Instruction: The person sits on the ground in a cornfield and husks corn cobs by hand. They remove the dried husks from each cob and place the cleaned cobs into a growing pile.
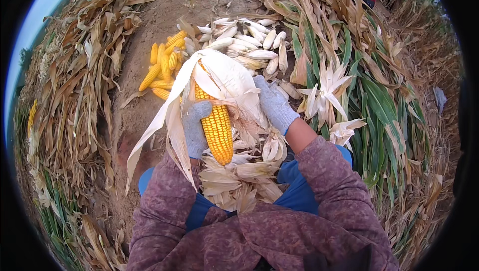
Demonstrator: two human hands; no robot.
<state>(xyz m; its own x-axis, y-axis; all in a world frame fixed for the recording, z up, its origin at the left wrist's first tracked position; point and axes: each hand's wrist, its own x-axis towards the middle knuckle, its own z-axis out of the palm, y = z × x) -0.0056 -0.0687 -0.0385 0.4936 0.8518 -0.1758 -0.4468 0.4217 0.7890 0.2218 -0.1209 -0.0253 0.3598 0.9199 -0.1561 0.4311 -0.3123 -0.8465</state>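
Observation:
An ear of yellow corn hangs tip down before me, its kernels bare along most of its visible length. Pale husk leaves are peeled back over its upper end, and long strips droop to the left. My left hand, in a grey knit glove, grips the ear from the left with the thumb across it. Brown corn silk trails on the right side. My right hand, gloved alike, is closed at the right edge of the husk; its fingertips are partly hidden.
Bare yellow ears lie piled on the soil beyond my left hand. Behind the husk is a heap of ears in white husks. Loose husks cover the ground between my legs. Cornstalks lie on the right, dry ones left.

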